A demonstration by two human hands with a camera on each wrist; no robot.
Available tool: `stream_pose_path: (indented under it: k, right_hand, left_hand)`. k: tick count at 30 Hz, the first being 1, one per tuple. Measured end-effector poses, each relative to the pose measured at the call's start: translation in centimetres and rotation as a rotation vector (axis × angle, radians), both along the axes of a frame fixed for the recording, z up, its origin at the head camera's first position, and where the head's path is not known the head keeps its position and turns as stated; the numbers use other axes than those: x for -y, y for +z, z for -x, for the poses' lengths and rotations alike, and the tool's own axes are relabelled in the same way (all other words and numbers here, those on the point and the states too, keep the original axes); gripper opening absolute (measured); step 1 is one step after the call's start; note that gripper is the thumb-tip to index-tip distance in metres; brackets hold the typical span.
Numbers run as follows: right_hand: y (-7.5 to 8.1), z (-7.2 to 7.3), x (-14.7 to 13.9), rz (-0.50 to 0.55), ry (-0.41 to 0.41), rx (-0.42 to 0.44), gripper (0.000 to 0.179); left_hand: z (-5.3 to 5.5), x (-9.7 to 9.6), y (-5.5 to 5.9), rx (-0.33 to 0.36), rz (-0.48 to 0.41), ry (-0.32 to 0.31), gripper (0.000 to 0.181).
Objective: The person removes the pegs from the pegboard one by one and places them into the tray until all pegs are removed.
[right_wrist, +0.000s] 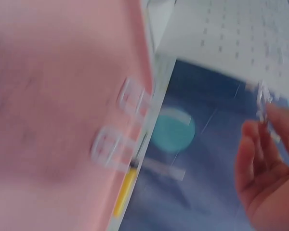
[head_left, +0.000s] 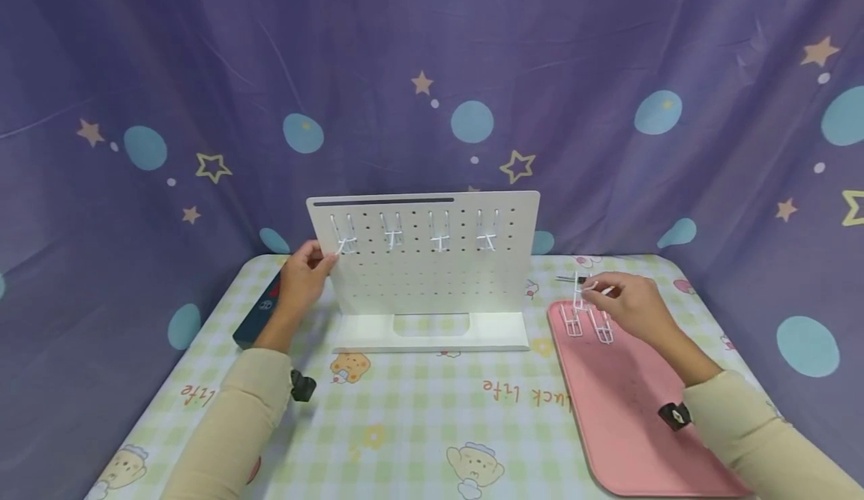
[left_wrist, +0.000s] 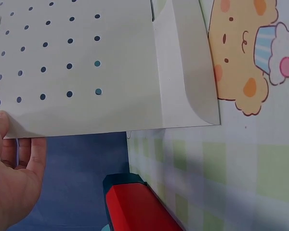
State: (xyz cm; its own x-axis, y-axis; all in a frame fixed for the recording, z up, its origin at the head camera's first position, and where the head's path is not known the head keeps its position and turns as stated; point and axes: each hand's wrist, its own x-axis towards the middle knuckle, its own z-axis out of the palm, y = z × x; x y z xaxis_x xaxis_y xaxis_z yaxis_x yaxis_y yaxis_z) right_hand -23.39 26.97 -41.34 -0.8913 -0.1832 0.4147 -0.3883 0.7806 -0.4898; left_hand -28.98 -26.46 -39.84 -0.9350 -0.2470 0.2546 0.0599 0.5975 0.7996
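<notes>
A white pegboard [head_left: 432,284] stands upright on its base, with several white wire hooks [head_left: 441,239] hung in a row across its upper half. My left hand [head_left: 304,279] grips the board's left edge, thumb on the front and fingers behind, as the left wrist view also shows. Over the far end of a pink tray [head_left: 628,410], my right hand [head_left: 631,305] pinches another white wire hook [head_left: 578,292] between thumb and fingers. Two more wire hooks [head_left: 571,321] lie on the tray beneath it. In the right wrist view the held hook [right_wrist: 263,98] is blurred.
Left of the board lies a dark teal box [head_left: 253,318] with a red part, partly hidden by my left arm. A screwdriver with a yellow handle [right_wrist: 124,191] lies beside the tray's far edge. A checked cloth [head_left: 412,425] covers the table; a purple curtain [head_left: 378,50] hangs behind.
</notes>
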Motion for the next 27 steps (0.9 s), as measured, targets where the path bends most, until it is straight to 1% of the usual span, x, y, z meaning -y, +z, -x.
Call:
stream_pose_path:
  k: [5,9,12,16,20,24,27]
  right_hand:
    - [0.1,0.1,-2.7,0.021,0.006,0.062,0.005]
    - [0.2,0.3,-4.7,0.019,-0.021,0.146,0.009]
    - [-0.1,0.8,-6.1,0.005,-0.041,0.186,0.01]
    - [-1.1,1.3,-7.4,-0.012,-0.044,0.206,0.01]
    - [-2.1,1.7,-8.2,-0.054,-0.049,0.251,0.009]
    - [-3.4,2.4,-8.7,-0.104,-0.036,0.242,0.005]
    - [-4.5,2.9,-9.1,-0.122,-0.002,0.229,0.005]
  left_hand:
    - [0.0,0.0,0.0,-0.001,0.004,-0.004,0.024]
    - [-0.1,0.0,0.2,-0.003,0.003,-0.008,0.025]
    - [-0.1,0.1,0.3,-0.006,0.005,-0.002,0.025]
    - [0.0,0.2,0.3,0.003,0.01,-0.003,0.025]
    - [0.1,0.2,0.1,0.018,0.011,-0.01,0.025]
    - [0.0,0.1,0.0,0.02,0.003,-0.009,0.025]
    - [0.0,0.0,-0.1,0.016,-0.001,-0.011,0.025]
